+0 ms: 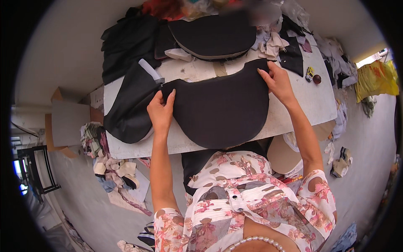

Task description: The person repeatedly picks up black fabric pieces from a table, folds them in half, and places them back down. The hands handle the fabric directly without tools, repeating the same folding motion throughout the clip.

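Note:
A black half-round panel [222, 111] is stretched between my two hands above the front of a white table [176, 140]. Its curved edge faces me, and a shallow hollow dips in along its far edge. My left hand [161, 110] pinches the left upper corner between thumb and fingers. At the right upper corner my right hand [278, 84] has the same kind of grip. Just left of my left hand lies another black piece [130, 111], with a white strip [150, 69] by its top. Farther back rests a pile of similar black curved pieces [216, 35].
Black cloth [126, 46] is heaped at the back left. A toy car [310, 74] and a dark red ball [317, 79] sit toward the right. Fabric scraps [119, 170] lie on the floor at left, near a cardboard box [69, 124]. A yellow bag [376, 82] hangs at right.

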Tool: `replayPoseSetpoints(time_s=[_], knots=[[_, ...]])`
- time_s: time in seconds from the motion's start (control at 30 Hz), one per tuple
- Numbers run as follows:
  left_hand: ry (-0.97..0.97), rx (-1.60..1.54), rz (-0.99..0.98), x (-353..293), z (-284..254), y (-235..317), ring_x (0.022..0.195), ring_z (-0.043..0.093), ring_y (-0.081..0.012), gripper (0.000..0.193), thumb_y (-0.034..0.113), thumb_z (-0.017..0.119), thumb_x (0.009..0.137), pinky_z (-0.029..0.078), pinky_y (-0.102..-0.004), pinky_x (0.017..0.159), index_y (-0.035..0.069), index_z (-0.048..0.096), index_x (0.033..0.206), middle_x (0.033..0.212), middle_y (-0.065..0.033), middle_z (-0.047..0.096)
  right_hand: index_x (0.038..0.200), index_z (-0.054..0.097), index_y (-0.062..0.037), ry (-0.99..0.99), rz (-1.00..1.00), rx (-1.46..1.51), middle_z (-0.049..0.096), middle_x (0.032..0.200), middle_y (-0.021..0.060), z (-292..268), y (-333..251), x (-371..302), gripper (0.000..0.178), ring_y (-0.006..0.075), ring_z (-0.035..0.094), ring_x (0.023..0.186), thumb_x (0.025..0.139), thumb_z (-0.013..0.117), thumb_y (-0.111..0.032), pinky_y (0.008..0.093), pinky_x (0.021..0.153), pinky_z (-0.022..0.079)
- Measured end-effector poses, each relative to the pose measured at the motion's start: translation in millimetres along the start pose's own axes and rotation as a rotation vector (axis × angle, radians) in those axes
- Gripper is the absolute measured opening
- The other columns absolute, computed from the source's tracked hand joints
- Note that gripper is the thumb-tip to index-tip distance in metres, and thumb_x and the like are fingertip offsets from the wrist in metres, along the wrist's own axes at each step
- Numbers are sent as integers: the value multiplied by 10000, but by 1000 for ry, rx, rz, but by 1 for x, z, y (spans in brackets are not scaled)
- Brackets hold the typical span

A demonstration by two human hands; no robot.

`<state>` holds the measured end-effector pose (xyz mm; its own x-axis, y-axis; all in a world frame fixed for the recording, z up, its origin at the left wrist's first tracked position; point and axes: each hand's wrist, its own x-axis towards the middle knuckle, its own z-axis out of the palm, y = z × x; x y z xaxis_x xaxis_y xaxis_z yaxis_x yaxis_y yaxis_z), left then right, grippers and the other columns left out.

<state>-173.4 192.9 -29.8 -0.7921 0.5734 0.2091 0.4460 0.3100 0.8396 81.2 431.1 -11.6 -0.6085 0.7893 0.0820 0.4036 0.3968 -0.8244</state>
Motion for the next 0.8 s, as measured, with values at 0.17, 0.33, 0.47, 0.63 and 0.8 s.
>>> replayPoseSetpoints(time_s=[0.17, 0.33, 0.47, 0.63, 0.8], knots=[[-14, 78, -35, 1, -3, 5, 528, 362, -63, 328, 252, 756, 824, 333, -247, 484, -24, 581, 838, 548, -1, 412, 889, 547, -29, 80, -185, -360, 613, 634, 79, 3, 8, 0, 242, 201, 588, 521, 862, 689, -222, 348, 481, 428], [141, 283, 286, -9, -4, 28, 863, 604, -226, 459, 264, 743, 828, 472, -296, 760, 61, 600, 1215, 975, -98, 626, 1239, 536, -102, 247, -432, -602, 582, 1122, 139, -4, -28, -12, 493, 297, 546, 1047, 841, 691, -346, 395, 882, 448], [-193, 454, 544, -24, 6, 37, 1396, 268, -376, 550, 372, 628, 887, 179, -549, 1124, 138, 507, 1369, 1476, -173, 356, 1453, 381, -162, -63, -551, -627, 290, 1503, 188, 20, -45, -36, 688, 396, 203, 1413, 884, 577, -495, 567, 1132, 156], [-325, 561, 508, -35, 16, 25, 1424, 174, -397, 623, 466, 605, 875, 107, -583, 1134, 166, 471, 1404, 1523, -176, 271, 1446, 398, -161, -179, -536, -719, 279, 1513, 184, 40, -22, -31, 639, 383, 187, 1421, 910, 539, -478, 540, 1156, 102], [-290, 452, 519, -36, 18, 19, 1428, 181, -387, 624, 484, 584, 889, 109, -574, 1136, 169, 462, 1415, 1527, -160, 275, 1429, 411, -116, -248, -479, -778, 281, 1513, 178, 34, -32, -29, 631, 361, 187, 1427, 915, 525, -464, 519, 1163, 101]])
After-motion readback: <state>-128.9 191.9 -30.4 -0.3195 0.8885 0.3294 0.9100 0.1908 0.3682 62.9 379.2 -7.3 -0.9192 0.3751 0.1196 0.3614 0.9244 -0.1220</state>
